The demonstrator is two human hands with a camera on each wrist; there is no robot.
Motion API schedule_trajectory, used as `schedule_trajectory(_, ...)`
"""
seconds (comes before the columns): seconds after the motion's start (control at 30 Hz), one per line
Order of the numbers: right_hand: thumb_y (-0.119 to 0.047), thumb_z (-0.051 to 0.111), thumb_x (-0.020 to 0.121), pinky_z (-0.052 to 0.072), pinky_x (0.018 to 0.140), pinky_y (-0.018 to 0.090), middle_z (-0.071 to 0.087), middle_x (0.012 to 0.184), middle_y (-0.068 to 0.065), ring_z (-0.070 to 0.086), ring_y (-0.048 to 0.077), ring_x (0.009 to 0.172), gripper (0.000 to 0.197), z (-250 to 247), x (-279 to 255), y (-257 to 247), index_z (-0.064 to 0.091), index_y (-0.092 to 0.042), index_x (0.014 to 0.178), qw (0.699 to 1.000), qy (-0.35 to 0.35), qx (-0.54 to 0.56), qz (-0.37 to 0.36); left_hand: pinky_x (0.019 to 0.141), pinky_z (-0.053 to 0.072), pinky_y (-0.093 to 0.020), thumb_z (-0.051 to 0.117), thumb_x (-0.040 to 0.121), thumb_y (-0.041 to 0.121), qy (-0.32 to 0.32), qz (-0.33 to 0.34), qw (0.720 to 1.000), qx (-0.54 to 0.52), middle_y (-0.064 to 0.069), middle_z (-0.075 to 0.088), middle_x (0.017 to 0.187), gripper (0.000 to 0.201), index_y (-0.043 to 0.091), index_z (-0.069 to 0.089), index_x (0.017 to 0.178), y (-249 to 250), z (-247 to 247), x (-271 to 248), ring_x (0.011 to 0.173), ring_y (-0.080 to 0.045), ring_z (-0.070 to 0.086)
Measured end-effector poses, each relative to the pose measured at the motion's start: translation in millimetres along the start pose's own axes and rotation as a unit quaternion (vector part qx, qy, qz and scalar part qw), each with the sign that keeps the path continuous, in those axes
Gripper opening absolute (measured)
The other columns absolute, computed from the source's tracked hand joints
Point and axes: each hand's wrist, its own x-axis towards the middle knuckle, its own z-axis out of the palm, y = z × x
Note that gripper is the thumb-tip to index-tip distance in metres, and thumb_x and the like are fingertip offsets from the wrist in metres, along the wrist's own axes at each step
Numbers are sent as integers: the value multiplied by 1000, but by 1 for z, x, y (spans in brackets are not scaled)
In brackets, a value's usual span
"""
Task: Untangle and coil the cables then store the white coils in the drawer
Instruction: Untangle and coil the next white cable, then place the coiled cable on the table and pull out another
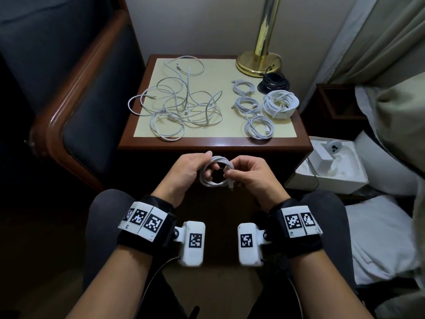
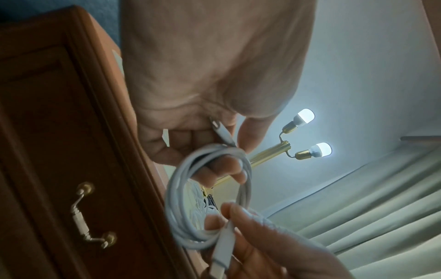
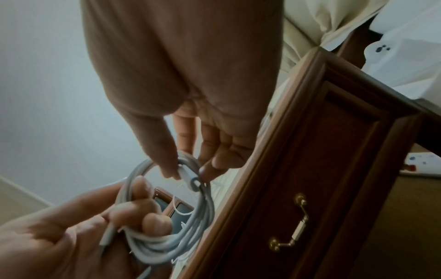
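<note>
A small white cable coil hangs in front of the nightstand, held between both hands. My left hand grips its left side, fingers curled through the loop, with one plug end against the palm. My right hand pinches the other plug end against the coil's right side. A tangle of loose white cables lies on the left of the tabletop. Three small white coils, a thick white coil and a black coil lie on the right. The drawer with its brass handle is closed.
A brass lamp base stands at the back right of the tabletop. A wooden armchair is close on the left. An open white box, bedding and curtains crowd the right side. My knees sit just before the nightstand.
</note>
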Motion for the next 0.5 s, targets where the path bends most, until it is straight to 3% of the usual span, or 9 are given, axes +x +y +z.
schedule_trajectory(0.13, 4, 65, 83, 40, 49, 16, 60, 61, 4, 53, 7, 49, 16, -9, 20, -14, 63, -9, 73, 999, 33, -32, -10, 66, 45, -18, 51, 98, 19, 26, 31, 998, 53, -5, 64, 79, 26, 4, 68, 86, 13, -9, 22, 70, -9, 58)
schedule_trajectory(0.2, 5, 64, 83, 40, 48, 15, 61, 57, 1, 54, 7, 47, 17, -16, 32, -22, 63, -8, 71, 998, 50, -45, -14, 74, 46, -14, 58, 94, 22, 63, 42, 993, 88, -2, 67, 94, 16, 11, 70, 94, 17, -16, 38, 80, -2, 61)
schedule_trajectory(0.27, 7, 62, 83, 40, 46, 14, 59, 54, 1, 53, 5, 44, 18, -25, 45, -29, 62, -7, 71, 996, 75, -47, -10, 95, 43, -26, 63, 87, 27, 127, 58, 976, 166, -1, 59, 115, 14, 22, 68, 99, 16, -25, 58, 103, -8, 56)
schedule_trajectory(0.33, 9, 61, 83, 42, 44, 17, 56, 57, 5, 52, 5, 43, 20, -34, 61, -36, 61, -7, 70, 993, 105, -45, 2, 108, 33, -33, 63, 86, 22, 222, 58, 946, 230, -2, 43, 129, 26, 24, 60, 112, 15, -36, 76, 122, -17, 41)
schedule_trajectory(0.43, 7, 61, 84, 41, 42, 20, 52, 57, 6, 48, 6, 39, 23, -49, 89, -46, 58, -8, 68, 987, 155, -46, 14, 107, 27, -31, 64, 83, 16, 347, 73, 903, 243, -9, 33, 138, 42, 14, 52, 123, 10, -61, 103, 128, -28, 36)
schedule_trajectory(0.5, 7, 61, 85, 39, 38, 16, 52, 56, 6, 47, 4, 35, 24, -57, 108, -54, 56, -8, 67, 982, 181, -48, 15, 109, 26, -34, 64, 84, 19, 372, 51, 893, 250, -11, 27, 146, 49, 11, 47, 129, 3, -78, 124, 129, -31, 36)
